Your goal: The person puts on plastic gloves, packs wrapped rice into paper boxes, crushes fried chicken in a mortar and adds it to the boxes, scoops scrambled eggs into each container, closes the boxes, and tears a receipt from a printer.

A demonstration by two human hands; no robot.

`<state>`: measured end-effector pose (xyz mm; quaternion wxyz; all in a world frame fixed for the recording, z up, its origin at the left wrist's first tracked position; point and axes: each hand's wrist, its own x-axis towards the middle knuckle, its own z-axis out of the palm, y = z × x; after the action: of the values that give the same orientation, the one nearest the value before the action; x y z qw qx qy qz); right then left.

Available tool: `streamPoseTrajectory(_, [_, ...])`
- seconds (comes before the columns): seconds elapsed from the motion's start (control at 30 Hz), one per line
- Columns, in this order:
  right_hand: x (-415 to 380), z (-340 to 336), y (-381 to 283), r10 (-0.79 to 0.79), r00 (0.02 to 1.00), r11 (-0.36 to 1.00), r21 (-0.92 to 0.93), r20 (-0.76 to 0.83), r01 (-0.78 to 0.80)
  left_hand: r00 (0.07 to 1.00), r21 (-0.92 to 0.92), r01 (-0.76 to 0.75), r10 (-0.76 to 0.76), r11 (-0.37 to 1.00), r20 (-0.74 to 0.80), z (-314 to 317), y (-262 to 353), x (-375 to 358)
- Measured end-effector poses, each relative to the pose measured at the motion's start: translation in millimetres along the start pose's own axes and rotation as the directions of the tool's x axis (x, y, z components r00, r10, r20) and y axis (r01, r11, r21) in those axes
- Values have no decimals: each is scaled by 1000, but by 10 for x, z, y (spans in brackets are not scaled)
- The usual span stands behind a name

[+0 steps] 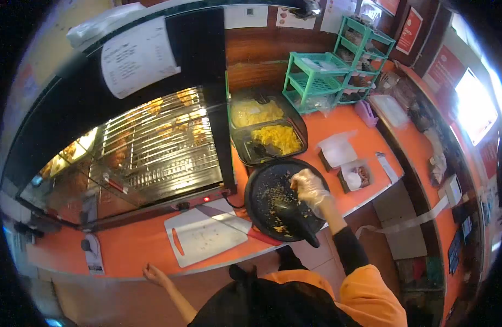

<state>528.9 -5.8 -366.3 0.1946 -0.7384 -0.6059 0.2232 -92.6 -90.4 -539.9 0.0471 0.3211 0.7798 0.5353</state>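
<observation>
My right hand point(311, 188), in a clear plastic glove, is over the right side of a wide black mortar point(252, 204). Its fingers are drawn together, and what they hold, if anything, is hidden. A black pestle point(297, 220) rests in the mortar below that hand, its handle reaching past the near rim. Crushed yellowish bits and crumbs point(272, 196) cover the mortar's bowl. My left hand point(157, 274) is bare, low at the counter's front edge, with loosely bent fingers and nothing visible in it. Right of the mortar is an open box point(351, 177) with white paper and brown food.
A white cutting board point(204, 240) and a red-handled knife point(262, 235) lie left of the mortar. Behind are a tray of yellow food point(275, 137) and green racks point(316, 82). A lit glass warmer point(158, 141) takes up the left. Another box point(337, 152) stands at right.
</observation>
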Motion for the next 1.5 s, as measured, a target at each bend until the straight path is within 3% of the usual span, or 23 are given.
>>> streamPoseTrajectory(0.07, [170,224,380,-401,915,916,5,46,401,999,-21,-31,31,999,14,9,336,-320])
streamPoseTrajectory(0.13, [-11,24,301,-436,892,895,-47,119,443,998,-37,-63,64,997,25,-66,579,-666])
streamPoseTrajectory(0.2, [-298,-258,88,-602,789,798,-101,-120,594,995,-70,17,-10,997,103,-115,775,-942])
streamPoseTrajectory(0.27, [-502,-355,7,-471,871,871,82,-138,484,997,-81,44,-38,996,73,-174,992,-1225])
streamPoseTrajectory(0.3, [-576,-317,12,-198,980,971,144,28,192,996,-104,73,-67,992,60,-193,1086,-1364])
streamPoseTrajectory(0.33, [-642,-294,-15,89,975,982,143,204,-120,996,-98,81,-76,992,49,-202,1173,-1487])
streamPoseTrajectory(0.4, [-771,-296,-284,207,901,969,48,382,-243,984,-44,177,-177,983,10,-198,1304,-1699])
streamPoseTrajectory(0.47, [-650,353,17,158,913,943,216,376,-252,995,-39,101,-101,994,-5,-176,1281,-1870])
streamPoseTrajectory(0.53, [-594,228,-143,191,887,915,252,419,-316,1000,-39,20,-21,999,-18,-179,1343,-1981])
streamPoseTrajectory(0.57, [-555,316,-109,172,900,831,432,400,-351,1000,-1,25,-25,1000,-1,-219,1470,-2006])
streamPoseTrajectory(0.7, [-417,149,27,217,973,593,782,72,-190,998,30,-64,63,998,13,-517,1446,-1826])
streamPoseTrajectory(0.73, [-329,-89,48,266,963,660,719,50,-220,998,33,-55,55,998,16,-627,1398,-1700])
streamPoseTrajectory(0.77, [-360,-437,-203,328,936,417,870,126,-263,997,59,-82,82,995,-1,-714,1354,-1538])
streamPoseTrajectory(0.8, [-226,-564,-210,227,974,360,930,-16,-68,994,84,-106,108,991,-18,-774,1333,-1422])
streamPoseTrajectory(0.87, [-20,-826,-183,242,954,606,796,-177,-7,993,66,-109,112,992,-46,-812,1408,-1233])
streamPoseTrajectory(0.93, [81,-1060,-327,229,961,841,529,-153,-116,990,56,-122,126,991,-68,-770,1643,-1067])
streamPoseTrajectory(1.0, [233,-821,-302,10,967,1000,2,-256,-9,998,65,-53,55,996,-26,-598,1945,-984])
streamPoseTrajectory(1.03, [276,-692,-318,102,994,991,-92,27,-99,998,64,-49,50,997,-22,-510,1937,-901])
streamPoseTrajectory(1.07, [276,-564,-289,170,927,962,148,333,-230,995,4,-96,96,995,25,-426,1883,-849])
streamPoseTrajectory(1.2, [653,-481,-113,109,966,936,-351,234,-20,976,33,-207,203,978,81,-269,2081,-649])
streamPoseTrajectory(1.27, [658,-693,-366,136,923,969,-241,359,-49,967,13,-247,246,969,63,-238,2210,-499])
streamPoseTrajectory(1.33, [462,-749,-567,61,998,996,64,-25,-59,962,20,-267,266,963,68,-291,2218,-471])
streamPoseTrajectory(1.5, [398,-40,-155,220,973,902,-393,63,-179,948,-28,-317,317,948,26,-231,2421,-243])
